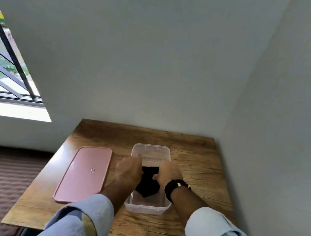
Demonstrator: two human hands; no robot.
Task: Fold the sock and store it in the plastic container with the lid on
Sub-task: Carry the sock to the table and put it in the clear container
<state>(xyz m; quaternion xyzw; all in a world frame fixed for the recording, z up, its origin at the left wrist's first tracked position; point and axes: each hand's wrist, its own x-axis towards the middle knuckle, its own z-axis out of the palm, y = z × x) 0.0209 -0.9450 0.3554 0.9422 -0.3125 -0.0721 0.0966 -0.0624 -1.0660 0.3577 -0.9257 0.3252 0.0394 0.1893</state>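
Observation:
A folded black sock (pixel 148 182) lies inside the clear plastic container (pixel 146 208), which stands open in the middle of the wooden table (pixel 199 169). My left hand (pixel 129 169) grips the sock's left side, its index finger stretched along the container's left wall. On the sock's right side my right hand (pixel 169 173) holds it, a dark wristband on that wrist. Both hands reach down into the container. The pink lid (pixel 84 173) lies flat on the table, left of the container and apart from it.
The table sits in a corner, with a grey wall behind it and another wall close on the right. A window with dark bars is at far left. Brown patterned flooring lies left of the table.

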